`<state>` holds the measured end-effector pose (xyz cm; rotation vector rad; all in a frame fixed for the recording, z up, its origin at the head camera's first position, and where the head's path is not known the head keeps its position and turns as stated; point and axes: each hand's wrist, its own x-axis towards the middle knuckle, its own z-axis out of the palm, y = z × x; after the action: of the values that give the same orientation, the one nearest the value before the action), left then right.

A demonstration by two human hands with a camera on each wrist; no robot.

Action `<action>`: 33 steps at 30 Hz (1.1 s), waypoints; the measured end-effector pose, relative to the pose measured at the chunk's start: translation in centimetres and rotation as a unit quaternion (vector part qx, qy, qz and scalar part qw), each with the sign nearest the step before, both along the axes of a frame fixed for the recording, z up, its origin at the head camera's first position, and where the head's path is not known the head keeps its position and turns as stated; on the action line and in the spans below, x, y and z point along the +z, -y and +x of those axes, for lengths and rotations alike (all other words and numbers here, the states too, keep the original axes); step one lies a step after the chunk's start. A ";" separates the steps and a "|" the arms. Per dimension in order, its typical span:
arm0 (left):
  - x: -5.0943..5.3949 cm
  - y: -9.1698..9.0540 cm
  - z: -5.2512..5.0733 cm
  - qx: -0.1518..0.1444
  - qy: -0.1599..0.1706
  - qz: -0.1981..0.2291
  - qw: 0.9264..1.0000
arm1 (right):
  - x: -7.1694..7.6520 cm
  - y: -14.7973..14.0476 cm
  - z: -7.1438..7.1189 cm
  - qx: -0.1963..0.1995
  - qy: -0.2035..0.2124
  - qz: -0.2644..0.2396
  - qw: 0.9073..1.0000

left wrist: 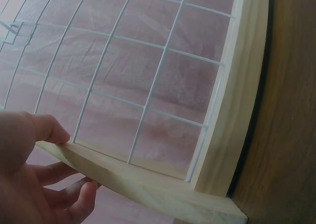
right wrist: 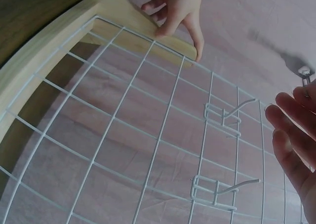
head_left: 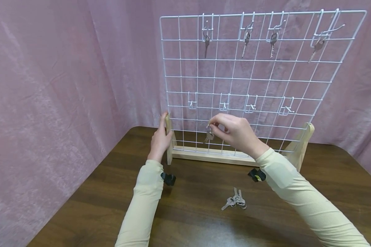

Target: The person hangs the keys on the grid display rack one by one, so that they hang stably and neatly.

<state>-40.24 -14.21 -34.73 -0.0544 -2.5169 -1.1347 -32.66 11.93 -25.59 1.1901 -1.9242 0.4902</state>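
Note:
My right hand (head_left: 235, 132) pinches a small metal ring between thumb and fingertips, and a key (head_left: 209, 135) dangles from it in front of the lower part of the white wire grid (head_left: 214, 79). In the right wrist view the key (right wrist: 295, 62) is blurred beside the fingers. With thumb and fingers on either side, my left hand (head_left: 160, 139) grips the left wooden post (left wrist: 113, 177) of the grid's stand. The lower row of white hooks, among them a hook (head_left: 224, 104) above the held key, bears no keys.
Keys hang from several hooks along the grid's top, including a key (head_left: 207, 44) at the left. A small pile of loose keys (head_left: 236, 199) lies on the brown wooden table (head_left: 191, 219). A pink curtain (head_left: 65, 85) stands behind, and the right wooden post (head_left: 303, 144) holds the grid's other side.

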 end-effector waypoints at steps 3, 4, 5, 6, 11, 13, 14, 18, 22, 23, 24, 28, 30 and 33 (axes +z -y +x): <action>0.0 0.2 0.1 0.002 0.001 0.000 1.000 | 0.1 0.3 -0.1 0.001 0.002 0.004 1.000; 0.1 0.2 0.1 0.002 0.001 -0.001 1.000 | 0.1 0.4 -0.2 0.001 0.001 0.006 1.000; 0.1 0.3 0.2 0.003 0.000 -0.003 1.000 | 0.2 0.4 -0.3 0.000 0.000 0.009 1.000; 0.1 0.4 0.2 0.003 0.000 -0.003 1.000 | 0.3 0.5 -0.4 -0.001 -0.001 0.014 1.000; 0.2 0.7 0.2 0.005 -0.003 -0.004 1.000 | 1.4 0.9 -1.5 -0.018 -0.003 0.050 0.999; 0.2 0.9 0.3 0.006 -0.004 -0.004 1.000 | 2.0 1.1 -2.0 -0.025 -0.005 0.066 0.997; 0.2 1.0 0.3 0.007 -0.004 -0.004 1.000 | 2.3 1.2 -2.3 -0.026 -0.006 0.073 0.997; 0.3 1.1 0.5 0.009 -0.005 -0.006 1.000 | 3.3 1.7 -2.9 -0.040 -0.009 0.100 0.994; 0.3 0.7 0.6 0.010 -0.003 -0.004 1.000 | 4.2 1.9 -3.3 -0.057 -0.004 0.122 0.991; 0.3 0.6 0.5 0.008 -0.003 -0.003 1.000 | 4.4 1.9 -3.4 -0.061 0.000 0.127 0.990; 0.3 0.4 0.4 0.005 -0.003 -0.001 1.000 | 4.7 1.9 -3.5 -0.065 0.005 0.132 0.989; 0.2 0.0 0.2 -0.002 -0.005 0.002 1.000 | 5.3 2.1 -3.8 -0.075 0.030 0.140 0.987; 0.2 -0.1 0.3 -0.003 -0.007 0.004 1.000 | 5.5 2.2 -4.0 -0.076 0.038 0.141 0.986; 0.2 0.0 0.4 0.000 -0.007 0.005 1.000 | 5.6 2.6 -4.4 -0.074 0.037 0.142 0.986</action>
<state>-39.86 -14.23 -34.52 -0.0598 -2.4991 -1.1428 -37.07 9.28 -20.04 1.2048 -2.1817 0.1871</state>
